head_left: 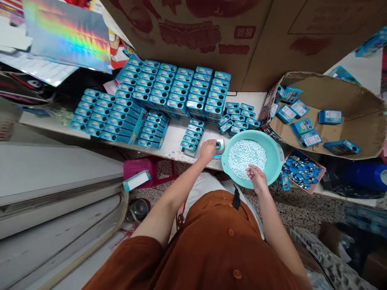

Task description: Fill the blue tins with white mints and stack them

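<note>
My left hand [208,150] is at the front of the white table, its fingers closed around the side of a small blue box [218,145] with a dark round hole in its top. Under that box lies a flat metallic plate [222,142]. To the right stands a turquoise plastic basin [274,161] with many small white pellets [246,152] in its bottom. Over the pellets, inside the basin, my right hand [258,179] has its fingertips pinched together, with white pellets at the tips. A short row of blue boxes [192,135] stands left of my left hand.
Stacked blue boxes [181,90] line the table's back, below a large carton [211,36]. At right, an open cardboard box [317,102] holds several blue packs. A tray of blue and silver caps [302,171] sits below it. A pink stool [137,167] stands at left.
</note>
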Motion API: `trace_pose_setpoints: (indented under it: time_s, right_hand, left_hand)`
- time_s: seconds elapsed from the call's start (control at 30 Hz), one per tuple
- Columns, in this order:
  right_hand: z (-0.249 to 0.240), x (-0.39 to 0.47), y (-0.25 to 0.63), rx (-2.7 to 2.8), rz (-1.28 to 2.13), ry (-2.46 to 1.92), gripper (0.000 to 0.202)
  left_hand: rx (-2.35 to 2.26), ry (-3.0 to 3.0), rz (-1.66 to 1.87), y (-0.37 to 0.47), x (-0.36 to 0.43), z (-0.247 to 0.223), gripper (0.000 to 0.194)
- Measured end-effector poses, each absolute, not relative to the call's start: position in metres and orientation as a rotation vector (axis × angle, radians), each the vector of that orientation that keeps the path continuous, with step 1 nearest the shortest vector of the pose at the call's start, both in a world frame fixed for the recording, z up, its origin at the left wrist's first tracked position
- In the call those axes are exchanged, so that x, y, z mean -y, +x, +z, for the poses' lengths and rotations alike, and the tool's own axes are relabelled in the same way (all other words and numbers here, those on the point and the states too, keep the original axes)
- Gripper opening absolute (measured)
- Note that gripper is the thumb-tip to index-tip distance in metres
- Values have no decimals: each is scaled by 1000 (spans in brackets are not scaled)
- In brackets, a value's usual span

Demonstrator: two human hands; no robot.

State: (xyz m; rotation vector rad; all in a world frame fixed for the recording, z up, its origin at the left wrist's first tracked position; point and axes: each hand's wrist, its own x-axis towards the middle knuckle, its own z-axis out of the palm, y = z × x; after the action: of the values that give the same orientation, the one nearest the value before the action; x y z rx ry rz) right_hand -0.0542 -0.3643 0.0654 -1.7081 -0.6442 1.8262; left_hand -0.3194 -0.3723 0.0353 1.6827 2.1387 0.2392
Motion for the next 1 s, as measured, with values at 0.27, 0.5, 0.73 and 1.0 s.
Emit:
trace_pose_setpoints:
  time_s: [0.27,0.5,0.73,1.0]
  right_hand:
    - [62,379,-78,562,1761,-1714,32]
    - [73,397,-119,567,1772,-1665,30]
    - [78,414,-132,509,1695,-1697,30]
    - [67,432,-137,446,1638,-1771,30]
  left_hand:
    - [-2078,1768,315,-387,506,75,50]
    - [-2061,1858,244,-439,515,59,45]
    - [-1903,1967,226,-459,504,39,45]
    - [-1686,2115,183,-481,487,12,47]
